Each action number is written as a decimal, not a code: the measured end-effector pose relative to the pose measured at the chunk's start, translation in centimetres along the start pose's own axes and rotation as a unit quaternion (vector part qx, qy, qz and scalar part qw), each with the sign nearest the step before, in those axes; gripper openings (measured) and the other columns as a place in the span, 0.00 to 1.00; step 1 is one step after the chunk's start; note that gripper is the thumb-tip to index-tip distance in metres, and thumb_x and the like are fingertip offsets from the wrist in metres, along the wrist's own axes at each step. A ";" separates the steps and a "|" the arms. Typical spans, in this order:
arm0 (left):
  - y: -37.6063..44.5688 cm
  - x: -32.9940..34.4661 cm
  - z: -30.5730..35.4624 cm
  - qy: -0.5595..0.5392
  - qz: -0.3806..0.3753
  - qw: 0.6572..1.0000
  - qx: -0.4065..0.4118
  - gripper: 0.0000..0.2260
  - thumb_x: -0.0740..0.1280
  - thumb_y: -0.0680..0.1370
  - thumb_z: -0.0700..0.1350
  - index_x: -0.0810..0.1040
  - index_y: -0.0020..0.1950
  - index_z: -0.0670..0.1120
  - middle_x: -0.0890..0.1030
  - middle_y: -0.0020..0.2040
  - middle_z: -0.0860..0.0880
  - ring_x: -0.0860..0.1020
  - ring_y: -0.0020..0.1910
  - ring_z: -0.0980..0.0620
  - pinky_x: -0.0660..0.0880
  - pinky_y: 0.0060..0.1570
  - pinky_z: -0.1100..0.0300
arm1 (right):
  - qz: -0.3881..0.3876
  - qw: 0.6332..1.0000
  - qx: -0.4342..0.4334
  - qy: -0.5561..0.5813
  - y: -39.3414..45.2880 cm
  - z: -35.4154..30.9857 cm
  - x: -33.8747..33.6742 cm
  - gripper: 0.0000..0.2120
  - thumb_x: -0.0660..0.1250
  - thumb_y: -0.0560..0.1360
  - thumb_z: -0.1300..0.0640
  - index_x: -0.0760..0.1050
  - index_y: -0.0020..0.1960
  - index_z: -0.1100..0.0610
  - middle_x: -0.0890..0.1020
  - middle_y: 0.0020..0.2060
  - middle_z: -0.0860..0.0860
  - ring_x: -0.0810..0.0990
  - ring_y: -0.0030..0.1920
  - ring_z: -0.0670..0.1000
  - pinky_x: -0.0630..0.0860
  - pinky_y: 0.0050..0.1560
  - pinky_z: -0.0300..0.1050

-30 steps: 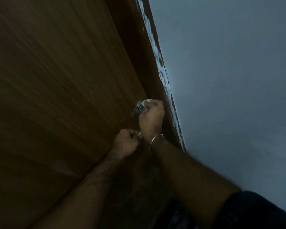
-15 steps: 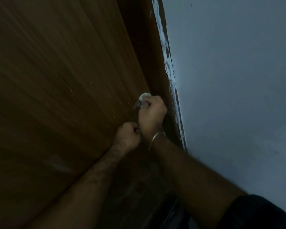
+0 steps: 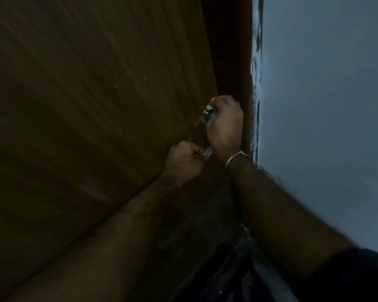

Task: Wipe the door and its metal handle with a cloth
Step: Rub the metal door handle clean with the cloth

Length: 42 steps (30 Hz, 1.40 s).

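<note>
The brown wooden door [image 3: 100, 110] fills the left of the view. Its metal handle [image 3: 207, 114] shows as a shiny end just above my right hand [image 3: 225, 127], which is curled round the handle's upper part. A pale bit of the cloth [image 3: 213, 99] peeks out at the top of that fist; the rest of it is hidden. Lower down, my left hand [image 3: 183, 164] is a fist gripping the handle's pale lower end [image 3: 207, 152], close under my right wrist, which wears a thin bangle [image 3: 236, 156].
A dark door frame [image 3: 229, 51] runs beside the door, with rough white paint along its edge. A plain grey-blue wall [image 3: 325, 105] fills the right side. Something dark and indistinct lies low, between my forearms [image 3: 244, 275].
The view has swung so the frame now stands nearly upright. My right hand has slid down a little, baring the handle's shiny top end. Less cloth shows. My left hand keeps its grip.
</note>
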<state>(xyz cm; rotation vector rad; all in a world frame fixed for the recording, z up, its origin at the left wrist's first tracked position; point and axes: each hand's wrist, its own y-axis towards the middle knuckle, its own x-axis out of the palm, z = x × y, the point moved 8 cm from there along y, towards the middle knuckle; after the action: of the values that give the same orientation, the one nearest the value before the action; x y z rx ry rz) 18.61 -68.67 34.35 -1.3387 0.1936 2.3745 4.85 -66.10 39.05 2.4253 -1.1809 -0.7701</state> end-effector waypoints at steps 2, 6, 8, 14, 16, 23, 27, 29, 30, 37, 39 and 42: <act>0.1 0.0 -0.1 -0.006 0.003 1.000 0.000 0.07 0.69 0.77 0.45 0.86 0.47 0.46 0.84 0.41 0.50 0.83 0.46 0.49 0.70 0.36 0.68 | -0.087 0.989 -0.109 -0.056 -1.3 -1.2 1.1 0.13 0.62 0.75 0.70 0.78 0.57 0.62 0.80 0.57 0.56 0.75 0.58 0.54 0.69 0.58 0.40; -0.1 0.2 -0.2 -0.019 -0.003 1.000 -0.010 0.07 0.68 0.79 0.47 0.85 0.51 0.48 0.82 0.42 0.53 0.81 0.44 0.54 0.70 0.38 0.68 | -0.172 0.971 -0.159 -0.058 -2.6 0.0 1.5 0.13 0.63 0.76 0.70 0.79 0.57 0.61 0.80 0.57 0.56 0.75 0.60 0.55 0.69 0.61 0.43; 0.1 0.4 -0.2 -0.005 -0.012 1.000 -0.011 0.06 0.67 0.80 0.47 0.84 0.51 0.50 0.82 0.42 0.54 0.79 0.40 0.58 0.69 0.35 0.68 | -0.092 0.990 -0.105 0.015 -2.3 0.0 0.5 0.12 0.63 0.75 0.72 0.81 0.53 0.63 0.81 0.53 0.57 0.77 0.56 0.53 0.71 0.59 0.38; 0.2 0.3 -0.5 0.005 -0.013 1.000 0.004 0.08 0.66 0.78 0.43 0.85 0.49 0.48 0.85 0.44 0.51 0.82 0.44 0.52 0.77 0.43 0.60 | -0.057 0.996 -0.064 0.031 -2.8 0.1 0.9 0.09 0.65 0.77 0.68 0.80 0.54 0.64 0.80 0.55 0.57 0.79 0.56 0.50 0.75 0.61 0.38; 0.0 0.6 -1.0 -0.018 -0.020 1.000 0.002 0.09 0.64 0.77 0.39 0.84 0.46 0.45 0.84 0.42 0.48 0.82 0.43 0.49 0.77 0.42 0.58 | -0.124 0.991 -0.049 0.014 -4.1 0.4 2.0 0.09 0.64 0.78 0.67 0.81 0.54 0.62 0.81 0.55 0.57 0.79 0.56 0.51 0.77 0.61 0.48; 0.3 1.0 -1.8 -0.085 -0.038 0.996 -0.014 0.08 0.65 0.75 0.41 0.84 0.45 0.44 0.86 0.42 0.43 0.84 0.43 0.43 0.82 0.45 0.42 | -0.040 0.991 -0.016 0.124 -2.6 -1.4 0.9 0.09 0.65 0.75 0.70 0.82 0.51 0.63 0.81 0.51 0.55 0.80 0.51 0.49 0.79 0.55 0.43; 0.3 1.2 -1.9 -0.102 -0.046 0.993 -0.036 0.06 0.68 0.78 0.47 0.85 0.47 0.50 0.86 0.43 0.50 0.85 0.46 0.49 0.81 0.42 0.53 | -0.074 0.992 -0.007 0.100 -2.2 -0.4 0.4 0.08 0.64 0.76 0.70 0.81 0.50 0.63 0.79 0.53 0.55 0.78 0.52 0.46 0.77 0.58 0.38; 0.5 1.5 -2.1 -0.115 -0.044 0.991 -0.049 0.06 0.68 0.79 0.49 0.85 0.51 0.52 0.86 0.44 0.52 0.85 0.46 0.52 0.77 0.40 0.58 | 0.019 0.992 -0.034 0.124 -0.3 -1.0 -1.2 0.08 0.65 0.75 0.70 0.81 0.50 0.63 0.80 0.53 0.55 0.77 0.51 0.45 0.75 0.55 0.30; 0.6 1.6 -2.2 -0.116 -0.042 0.991 -0.056 0.06 0.68 0.79 0.49 0.85 0.52 0.54 0.86 0.44 0.52 0.85 0.45 0.53 0.77 0.39 0.58 | 0.034 0.993 -0.036 0.111 0.4 -1.1 -1.4 0.09 0.65 0.75 0.71 0.81 0.51 0.63 0.80 0.53 0.55 0.77 0.52 0.46 0.76 0.55 0.31; 0.6 1.0 -1.3 -0.103 -0.040 0.994 -0.015 0.12 0.69 0.77 0.50 0.84 0.37 0.65 0.85 0.36 0.59 0.85 0.40 0.55 0.80 0.40 0.57 | -0.130 0.986 -0.104 0.007 -2.9 1.1 1.0 0.10 0.63 0.73 0.73 0.81 0.47 0.65 0.81 0.51 0.58 0.77 0.54 0.54 0.73 0.57 0.40; 0.6 0.9 -1.4 -0.086 -0.031 0.996 -0.016 0.11 0.69 0.78 0.48 0.83 0.38 0.61 0.85 0.37 0.58 0.84 0.40 0.57 0.80 0.39 0.60 | -0.029 0.997 -0.012 0.076 -2.4 2.9 -0.6 0.09 0.63 0.74 0.72 0.80 0.47 0.65 0.80 0.50 0.57 0.78 0.50 0.49 0.74 0.53 0.31; 0.7 0.9 -1.5 -0.063 -0.024 0.998 -0.014 0.09 0.68 0.79 0.46 0.81 0.40 0.58 0.84 0.40 0.57 0.84 0.40 0.58 0.80 0.37 0.63 | 0.074 0.990 0.072 0.101 -2.1 4.3 -2.1 0.08 0.65 0.74 0.70 0.82 0.49 0.64 0.81 0.50 0.58 0.78 0.49 0.48 0.70 0.49 0.22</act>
<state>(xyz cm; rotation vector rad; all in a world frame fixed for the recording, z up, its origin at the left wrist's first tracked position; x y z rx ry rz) 19.07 -69.51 32.75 -1.1869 0.0913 2.4197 2.51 -63.40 35.22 2.4268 -1.3562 -0.3980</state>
